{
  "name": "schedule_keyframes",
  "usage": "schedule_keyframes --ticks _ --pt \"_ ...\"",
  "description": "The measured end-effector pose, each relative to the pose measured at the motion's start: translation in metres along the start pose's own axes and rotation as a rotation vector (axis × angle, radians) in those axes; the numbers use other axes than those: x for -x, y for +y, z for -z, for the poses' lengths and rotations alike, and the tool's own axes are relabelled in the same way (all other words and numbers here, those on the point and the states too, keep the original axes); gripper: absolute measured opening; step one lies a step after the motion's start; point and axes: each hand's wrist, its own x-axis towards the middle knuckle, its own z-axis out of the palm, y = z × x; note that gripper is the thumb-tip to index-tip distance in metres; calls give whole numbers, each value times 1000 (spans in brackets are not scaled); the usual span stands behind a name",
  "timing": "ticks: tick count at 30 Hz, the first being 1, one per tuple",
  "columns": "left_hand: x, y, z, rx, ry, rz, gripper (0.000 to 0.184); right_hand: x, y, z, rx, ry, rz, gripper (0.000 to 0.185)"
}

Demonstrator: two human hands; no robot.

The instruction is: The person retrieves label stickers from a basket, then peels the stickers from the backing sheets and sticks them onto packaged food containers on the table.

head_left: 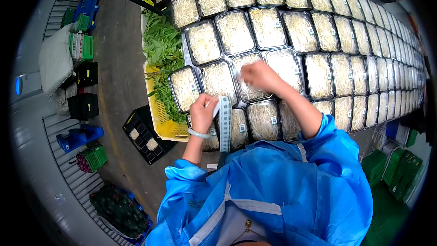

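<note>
A person's left hand (201, 114) pinches a long white strip of printed labels (225, 125); the right hand (260, 75), its grip too blurred to tell, is over a black plastic tray of pale sprouts (253, 92). Many surrounding trays (299, 34) appear labelled; several at upper left show none.

There are two hands: one left hand (204, 113) gripping one strip of labels (225, 125), with one bracelet (199, 133) on its wrist, and one right hand (260, 76), ahead and to the right of that grip, over one pack. Dozens of packs of bean sprouts (234, 32) lie beyond the grip and to its right, in at least four rows, those farthest right too small to count. Left of the grip are one yellow crate (166, 125), one black crate (142, 146) with two pale clumps (152, 144) and, farther out, one green basket (95, 158).
</note>
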Motion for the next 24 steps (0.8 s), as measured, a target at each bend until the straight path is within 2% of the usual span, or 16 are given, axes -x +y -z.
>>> schedule_keyframes --ticks 1,3,6,7,8,12,15,19,20,22,23,24 --pt "1 7 4 37 38 54 17 -17 10 11 -239 106 -111 28" --pt "-4 -9 9 181 39 30 14 -61 50 24 -750 251 -221 32" --pt "-8 2 12 268 69 -172 12 -114 75 41 -358 248 -376 30" --pt "-8 6 15 283 59 -161 12 -128 80 44 -271 220 -428 28" --pt "-7 10 16 303 48 -149 12 -141 85 45 66 287 -394 29" --pt "-4 12 14 432 40 -86 14 -153 67 43 235 340 -607 33" --pt "-3 5 13 487 32 -56 13 -153 60 39 291 375 -612 32" --pt "0 4 16 536 59 19 12 -141 48 48 592 287 -480 26" --pt "-1 6 17 567 80 39 12 -133 38 46 629 287 -387 26" --pt "-4 4 23 605 63 52 5 -107 -5 22 320 281 -153 33" --pt "-4 4 22 592 62 77 6 -90 -18 3 76 119 -53 39" --pt "-6 4 21 579 57 97 9 -68 -43 -9 37 -86 60 37"
